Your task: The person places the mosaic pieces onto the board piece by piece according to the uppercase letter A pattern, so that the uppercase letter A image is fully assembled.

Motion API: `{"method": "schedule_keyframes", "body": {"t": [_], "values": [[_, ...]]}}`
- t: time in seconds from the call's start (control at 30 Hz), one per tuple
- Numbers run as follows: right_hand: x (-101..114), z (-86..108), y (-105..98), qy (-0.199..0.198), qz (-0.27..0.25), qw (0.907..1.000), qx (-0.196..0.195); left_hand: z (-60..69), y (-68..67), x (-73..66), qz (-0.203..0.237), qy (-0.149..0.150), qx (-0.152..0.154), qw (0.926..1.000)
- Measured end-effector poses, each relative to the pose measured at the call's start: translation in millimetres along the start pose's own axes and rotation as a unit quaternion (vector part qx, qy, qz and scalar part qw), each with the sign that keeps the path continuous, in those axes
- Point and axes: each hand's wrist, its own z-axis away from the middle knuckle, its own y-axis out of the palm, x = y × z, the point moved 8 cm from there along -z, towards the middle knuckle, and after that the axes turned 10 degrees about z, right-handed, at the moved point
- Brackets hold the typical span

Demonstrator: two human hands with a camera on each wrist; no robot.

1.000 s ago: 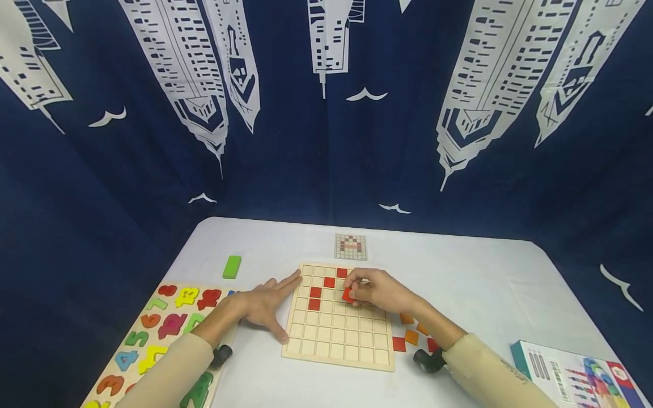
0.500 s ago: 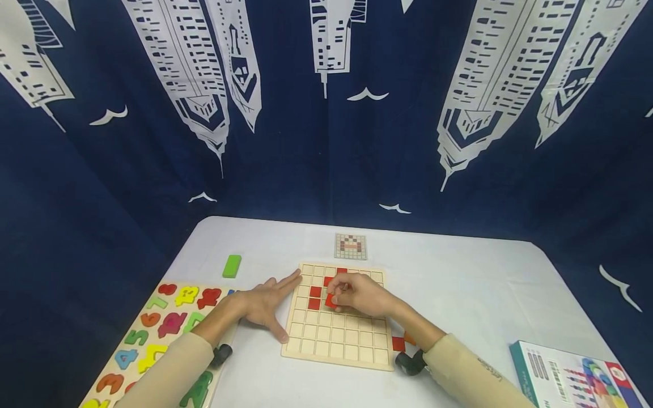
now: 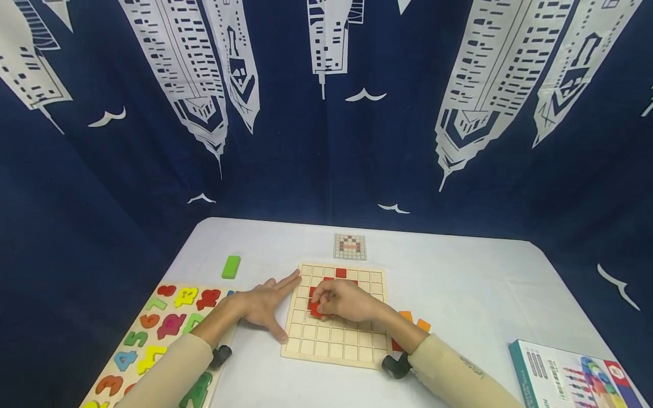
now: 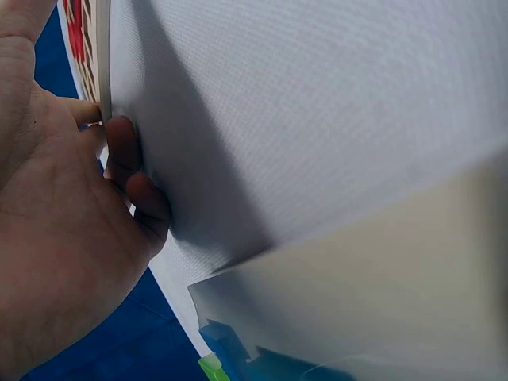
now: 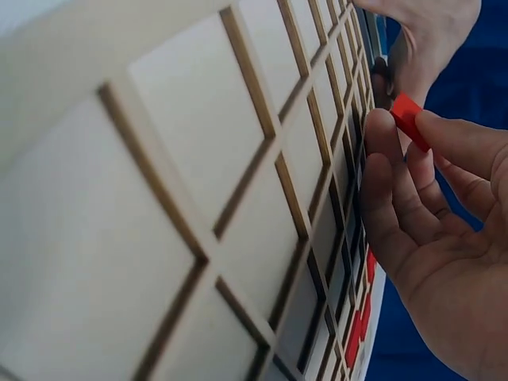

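A pale wooden grid board (image 3: 336, 350) lies on the white table. Spread fingers of my left hand (image 3: 262, 306) touch its left edge at two places; the left wrist view shows that hand (image 4: 71, 206) beside the board's side. Between thumb and fingertips, my right hand (image 3: 349, 300) pinches a small red square tile (image 5: 409, 121) over the left part of the grid. Several red tiles sit in the upper cells, among them one red tile (image 3: 340, 273) in the top row; my right hand partly covers others. Behind the board lies a small pattern card (image 3: 350, 247).
At left is a puzzle board (image 3: 116, 362) with coloured numbers and shapes, partly under my left arm. A green block (image 3: 231, 267) lies behind it. Loose orange tiles (image 3: 423, 325) lie right of the grid, near my right forearm. A printed box (image 3: 566, 374) occupies the right front.
My right hand has moved left and slightly nearer across the grid, holding a red tile. A red tile now shows in the second row beside that hand. My left hand has stayed in place.
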Motion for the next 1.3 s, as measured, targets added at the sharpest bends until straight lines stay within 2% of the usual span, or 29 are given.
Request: {"method": "schedule_keyframes", "body": {"t": [0.1,0.33,0.57,0.83,1.07,1.3], "values": [[-3.2,-2.9,3.6,-0.003,0.020,0.9998,0.004,0.2,0.4,-0.2,0.000,0.000,0.001,1.0000],[-2.5,-4.6,3.2,-0.008,0.104,0.9945,-0.010,0.2,0.6,0.2,0.003,-0.002,-0.001,1.0000],[-2.0,-7.9,8.0,-0.016,0.104,0.9943,-0.015,-0.6,0.5,0.5,0.003,0.001,-0.003,1.0000],[-0.5,-10.2,13.3,-0.018,0.127,0.9916,-0.014,1.3,-1.1,-2.2,0.005,0.011,-0.005,0.9999],[-0.4,-11.3,13.8,-0.016,0.136,0.9904,-0.015,1.1,-1.8,-1.5,0.004,0.002,-0.004,1.0000],[0.7,-12.0,14.3,-0.013,0.164,0.9863,-0.019,1.0,-1.0,-2.1,0.005,0.005,-0.001,1.0000]]}}
